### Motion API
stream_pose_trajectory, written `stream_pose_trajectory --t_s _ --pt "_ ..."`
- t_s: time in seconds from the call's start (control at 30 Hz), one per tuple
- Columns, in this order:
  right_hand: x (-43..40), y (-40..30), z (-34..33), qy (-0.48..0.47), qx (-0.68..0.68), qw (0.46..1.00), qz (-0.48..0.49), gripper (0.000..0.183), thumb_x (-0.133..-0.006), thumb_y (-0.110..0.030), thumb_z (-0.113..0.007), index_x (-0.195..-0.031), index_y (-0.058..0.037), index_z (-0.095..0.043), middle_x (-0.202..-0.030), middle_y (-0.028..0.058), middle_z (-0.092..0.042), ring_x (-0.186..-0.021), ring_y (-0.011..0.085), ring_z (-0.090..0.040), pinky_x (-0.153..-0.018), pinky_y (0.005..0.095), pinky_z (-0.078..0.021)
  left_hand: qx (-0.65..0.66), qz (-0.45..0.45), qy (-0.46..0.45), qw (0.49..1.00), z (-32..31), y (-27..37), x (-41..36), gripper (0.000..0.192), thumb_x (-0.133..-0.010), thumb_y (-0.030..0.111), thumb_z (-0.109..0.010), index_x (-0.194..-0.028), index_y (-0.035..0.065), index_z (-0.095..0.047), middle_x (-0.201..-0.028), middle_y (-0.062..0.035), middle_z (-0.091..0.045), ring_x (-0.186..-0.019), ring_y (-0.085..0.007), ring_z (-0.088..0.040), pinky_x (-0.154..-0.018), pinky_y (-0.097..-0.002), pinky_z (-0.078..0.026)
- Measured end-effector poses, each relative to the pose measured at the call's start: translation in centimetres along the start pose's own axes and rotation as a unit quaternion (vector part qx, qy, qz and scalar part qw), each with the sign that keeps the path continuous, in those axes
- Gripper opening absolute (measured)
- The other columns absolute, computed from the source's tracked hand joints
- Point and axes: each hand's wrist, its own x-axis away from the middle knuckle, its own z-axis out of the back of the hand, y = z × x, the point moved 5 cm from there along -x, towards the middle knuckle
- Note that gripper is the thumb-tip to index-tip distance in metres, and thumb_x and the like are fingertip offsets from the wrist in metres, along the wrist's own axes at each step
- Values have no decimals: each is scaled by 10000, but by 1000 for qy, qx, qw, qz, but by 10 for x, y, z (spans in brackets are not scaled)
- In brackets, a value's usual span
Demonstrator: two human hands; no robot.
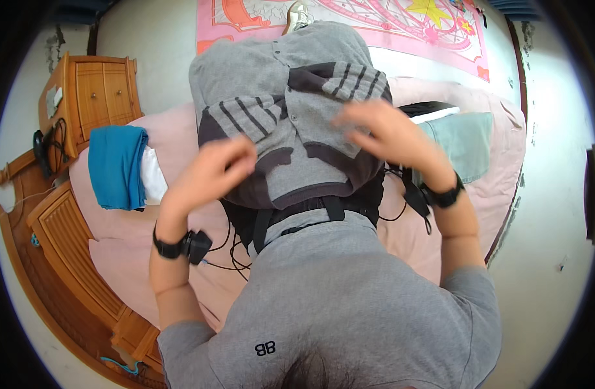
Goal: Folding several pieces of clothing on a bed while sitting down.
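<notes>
A grey button-front cardigan with dark trim lies spread over my lap. Both its sleeves, striped in black, are folded inward across the front. My left hand is over the cardigan's left edge, fingers curled and a gap showing between thumb and forefinger; I see nothing in it. Above the right side hovers my right hand, blurred, with thumb and fingers apart and no cloth between them. The dark ribbed hem is nearest my waist. Each wrist wears a black strap with a small device.
I sit on a bed with a pink sheet. A folded blue garment and a white cloth lie left; pale green folded trousers lie right. Black cables trail beside me. A wooden cabinet and headboard stand left.
</notes>
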Motion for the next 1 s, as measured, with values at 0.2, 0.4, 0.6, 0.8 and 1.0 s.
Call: stream_pose_trajectory --t_s 0.2,0.4,0.6,0.8,1.0 --pt "-127 85 -61 54 223 964 -136 321 -799 -268 -647 -1071 -99 -635 -1018 138 -667 -1004 304 -622 -886 484 -439 -223 105 152 957 -4 -65 -152 359 -808 325 -670 -980 17 -601 -904 -204 -654 -840 -375 -626 -720 -439 -490" --pt "-128 101 -83 109 154 969 -160 207 -803 -268 -620 -926 -110 -673 -865 111 -704 -845 316 -669 -824 455 -468 -264 192 165 931 -23 -88 -171 385 -797 326 -604 -1002 1 -618 -982 -238 -655 -947 -393 -629 -804 -478 -503" --pt "-127 104 -69 207 -30 965 -155 243 -793 -205 -649 -991 -72 -603 -886 149 -688 -847 358 -652 -747 405 -504 -244 206 163 934 -18 -93 -166 329 -832 270 -534 -1007 15 -643 -995 -224 -662 -952 -361 -645 -819 -476 -496" --pt "-138 111 -78 148 -353 920 -86 216 -850 -101 -652 -1003 -56 -507 -857 122 -680 -819 229 -684 -723 315 -505 71 64 292 952 -5 -120 -153 195 -923 201 -549 -942 7 -560 -731 -58 -538 -690 -139 -512 -656 -281 -423" --pt "-136 121 -85 -54 -543 831 -113 132 -921 -125 -580 -994 -29 -526 -892 49 -640 -850 124 -638 -750 240 -475 12 56 302 952 -8 -103 -151 190 -896 186 -546 -920 -2 -554 -818 -188 -592 -767 -340 -575 -712 -391 -452"
